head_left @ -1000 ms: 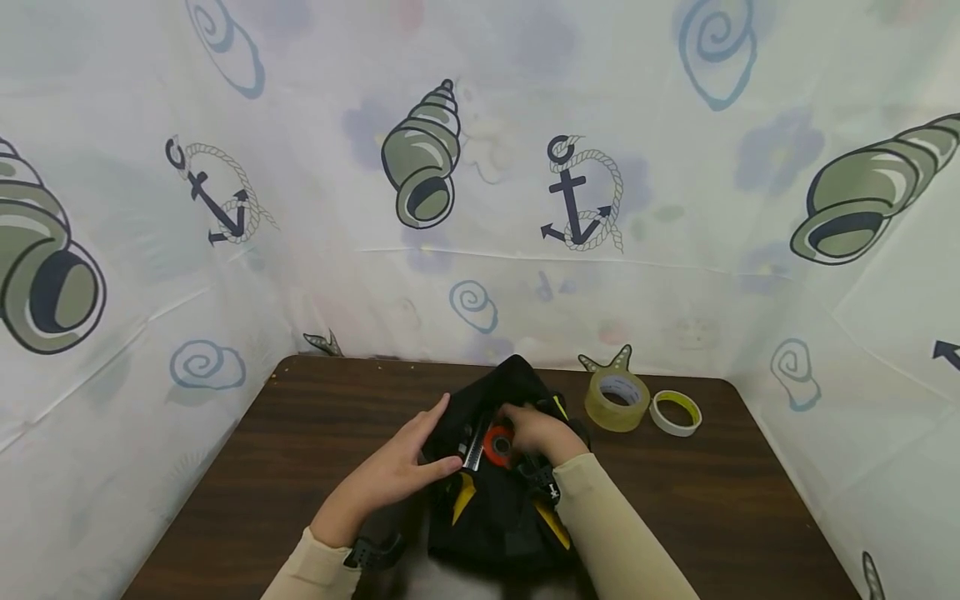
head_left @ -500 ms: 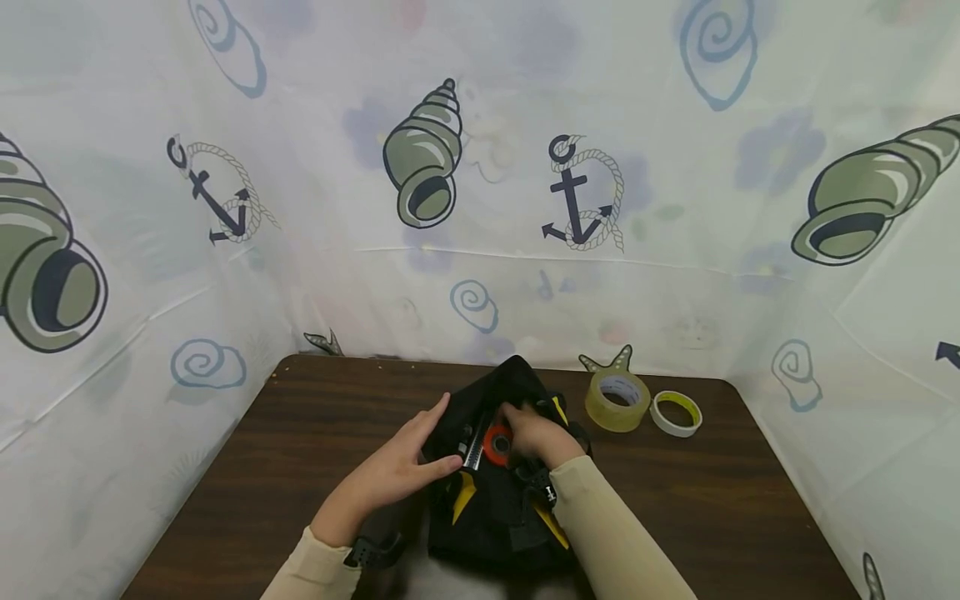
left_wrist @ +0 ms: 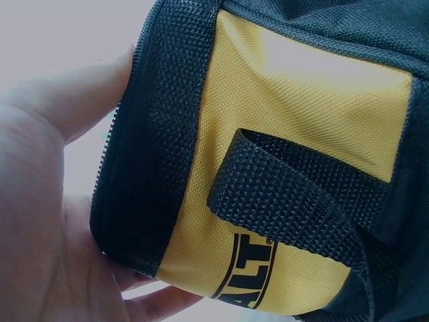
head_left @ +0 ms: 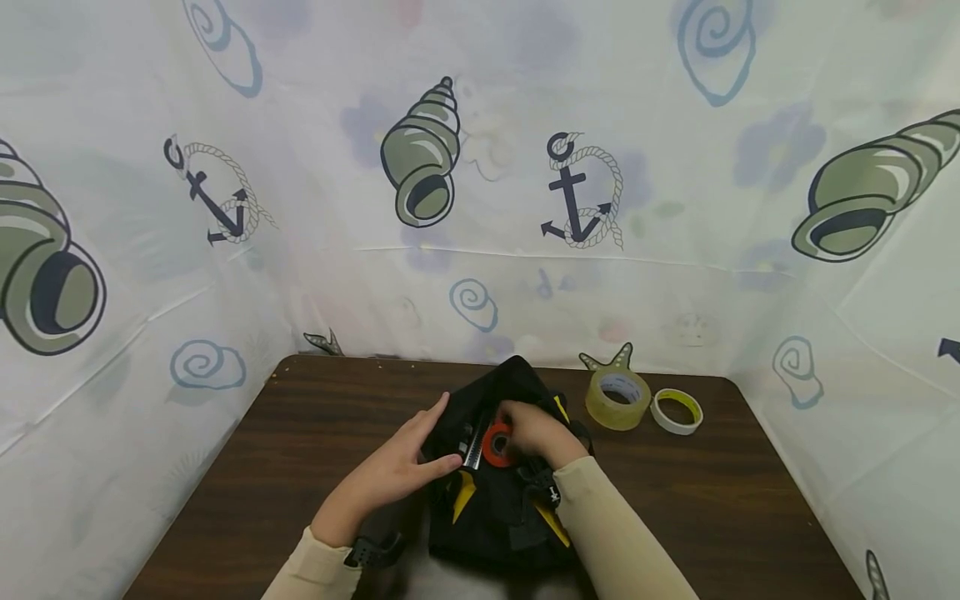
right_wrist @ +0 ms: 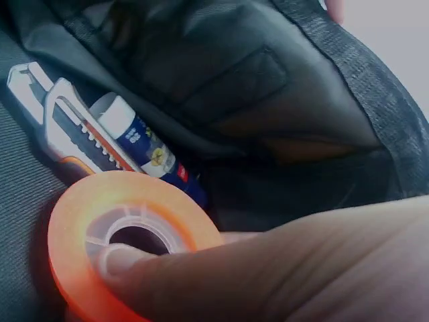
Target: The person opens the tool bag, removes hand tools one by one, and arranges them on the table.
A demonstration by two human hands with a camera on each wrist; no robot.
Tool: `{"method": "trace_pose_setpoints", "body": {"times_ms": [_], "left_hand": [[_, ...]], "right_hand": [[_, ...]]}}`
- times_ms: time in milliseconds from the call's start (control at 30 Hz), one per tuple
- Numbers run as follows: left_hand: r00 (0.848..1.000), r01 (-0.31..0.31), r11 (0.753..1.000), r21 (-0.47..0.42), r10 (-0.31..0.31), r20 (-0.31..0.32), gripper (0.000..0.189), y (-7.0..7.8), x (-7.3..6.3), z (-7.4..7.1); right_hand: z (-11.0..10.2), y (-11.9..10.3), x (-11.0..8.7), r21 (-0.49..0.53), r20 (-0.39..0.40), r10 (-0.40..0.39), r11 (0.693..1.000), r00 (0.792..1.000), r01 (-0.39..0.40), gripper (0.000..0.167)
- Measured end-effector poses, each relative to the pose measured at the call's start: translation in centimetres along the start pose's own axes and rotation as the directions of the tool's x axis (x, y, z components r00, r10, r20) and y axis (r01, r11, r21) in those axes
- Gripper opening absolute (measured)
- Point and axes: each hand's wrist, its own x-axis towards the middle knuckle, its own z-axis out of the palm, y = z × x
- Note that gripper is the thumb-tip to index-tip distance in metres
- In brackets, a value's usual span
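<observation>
Orange tape roll [right_wrist: 100, 194]: glossy orange ring, pale plastic core with a round hole, positioned within the open mouth of the black bag [head_left: 498, 521]. The right hand [head_left: 536, 433] gripped it, thumb pressed at the core; the other fingers were hidden. Bag stood mid-table, between the left and right edges of the dark wood-grain table [head_left: 337, 400]; its zippered end carried a yellow panel, a black webbing loop and partial lettering "ALT". Left hand [head_left: 397, 471] spread against that end, digits fairly straight, thumb at the opening. Inside the bag: a silver-grey cutter [right_wrist: 59, 134] beside a blue stick with white cap [right_wrist: 151, 144]. Near the table's far right corner: a clear yellowish tape roll [head_left: 618, 418], with a smaller white roll [head_left: 673, 428] just beside it.
</observation>
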Motion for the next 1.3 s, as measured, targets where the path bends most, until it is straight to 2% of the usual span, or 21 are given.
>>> {"method": "trace_pose_setpoints", "body": {"times_ms": [133,267,400,600,900,1133,1300], "left_hand": [[1.0,0.0,1.0,-0.003,0.0,0.0,0.094,0.0,0.0,0.0],[1.0,0.0,1.0,-0.003,0.0,-0.001,0.095,0.0,0.0,-0.1],[1.0,0.011,1.0,-0.002,-0.011,0.0,0.095,0.1,0.0,-0.1],[1.0,0.015,1.0,-0.01,-0.015,0.0,0.095,0.1,-0.1,-0.1],[1.0,-0.003,1.0,-0.009,0.003,-0.002,0.096,0.2,0.0,0.0],[1.0,-0.001,1.0,-0.004,0.001,-0.009,0.097,0.2,0.0,0.1],[1.0,-0.004,1.0,0.007,0.004,-0.016,0.096,0.0,-0.1,0.2]], "right_hand": [[-0.3,-0.1,-0.1,0.015,-0.014,-0.034,0.999,0.999,0.034,0.034],[-0.7,-0.2,-0.1,0.115,-0.023,-0.066,0.991,0.998,0.069,0.032],[-1.3,-0.4,-0.5,0.212,-0.02,-0.099,0.972,0.995,0.101,0.038],[-2.6,-1.0,-1.8,0.26,-0.024,-0.137,0.956,0.99,0.139,0.044],[-4.1,-1.5,-4.1,0.366,-0.002,-0.181,0.915,0.984,0.169,0.048],[-5.4,-1.6,-6.0,0.399,-0.065,-0.288,0.87,0.955,0.289,0.043],[-6.6,-1.1,-7.1,0.402,-0.128,-0.3,0.856,0.945,0.326,0.043]]}}
